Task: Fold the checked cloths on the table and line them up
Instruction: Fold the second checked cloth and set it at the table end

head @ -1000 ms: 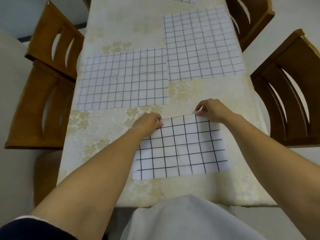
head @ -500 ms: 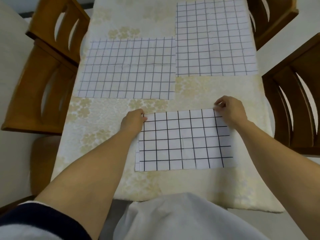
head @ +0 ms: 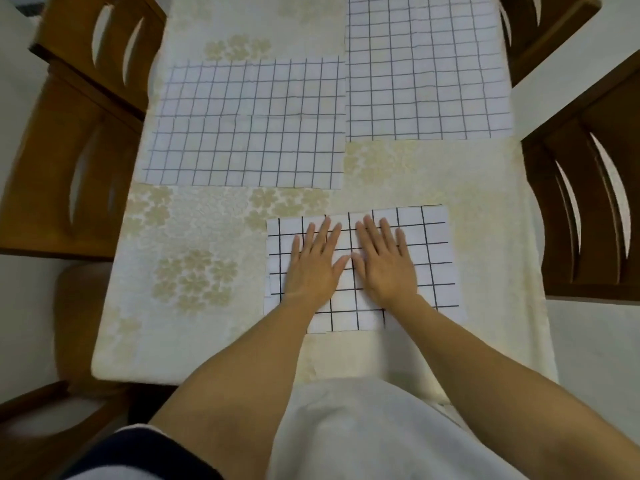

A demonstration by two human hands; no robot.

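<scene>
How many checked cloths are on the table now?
3. The near cloth lies under the left hand and right hand, both flat. The left cloth lies farther off. The far right cloth is cut by the top edge; more may lie beyond.

Three checked cloths lie on one counter (head: 194, 306): near cloth (head: 433, 258), left cloth (head: 242, 126), far cloth (head: 426, 64). Two hands show: left hand (head: 313, 268), right hand (head: 384, 268). Four chairs (head: 69, 168) are plain, two each side.

From far corners of the folded cloth (head: 433, 258), left hand (head: 313, 268) and right hand (head: 384, 268) now flat at its middle.
</scene>
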